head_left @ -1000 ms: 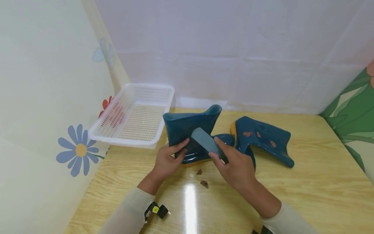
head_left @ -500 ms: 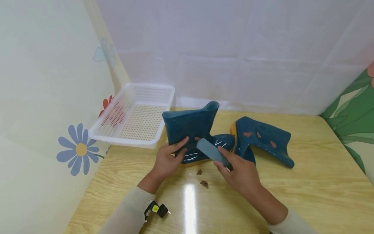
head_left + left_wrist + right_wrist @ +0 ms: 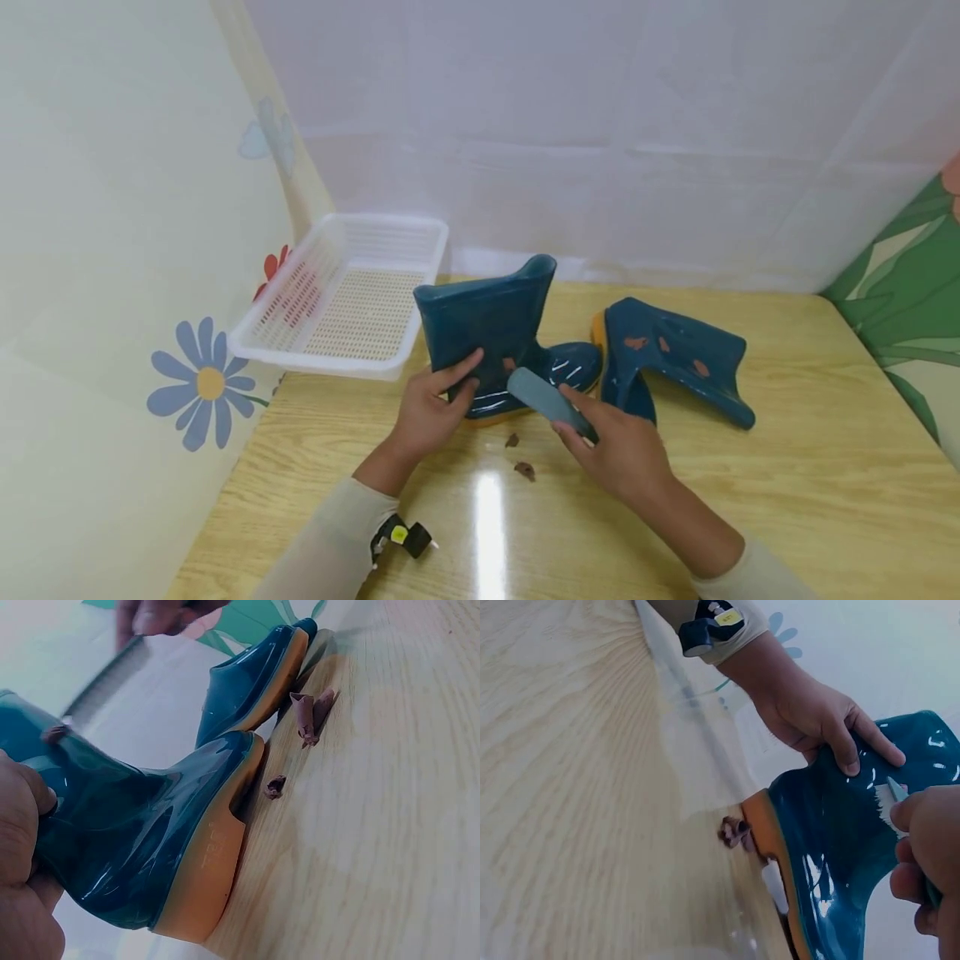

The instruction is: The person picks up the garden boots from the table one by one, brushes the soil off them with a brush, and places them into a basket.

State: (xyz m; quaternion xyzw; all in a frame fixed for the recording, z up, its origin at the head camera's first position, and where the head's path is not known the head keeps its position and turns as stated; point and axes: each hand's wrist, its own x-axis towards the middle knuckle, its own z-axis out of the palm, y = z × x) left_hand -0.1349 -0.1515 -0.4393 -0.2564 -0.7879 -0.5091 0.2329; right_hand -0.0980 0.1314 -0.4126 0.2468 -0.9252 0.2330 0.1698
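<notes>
A dark teal rain boot (image 3: 480, 321) with an orange sole stands on the table, its toe to the right. My left hand (image 3: 431, 408) grips its lower shaft above the heel, thumb and forefinger lying across the near side. In my right hand (image 3: 622, 450) is a blue-grey brush (image 3: 543, 396); its pale bristles (image 3: 885, 806) face the boot in the right wrist view. Just above the brush tip, a reddish-brown patch (image 3: 509, 364) sticks to the shaft. Brown crumbs (image 3: 525, 472) lie on the tabletop in front of the sole.
To the right, a second teal boot (image 3: 675, 358) lies on its side, with several brown patches on its shaft. A white perforated basket (image 3: 390, 367) stands at the back left. White cloth (image 3: 600, 208) hangs behind the wooden table (image 3: 825, 483).
The brush has moved down and to the right along the boot, and the brown patch has come into view. The boot's top has shifted slightly left and up. My left hand keeps its grip.
</notes>
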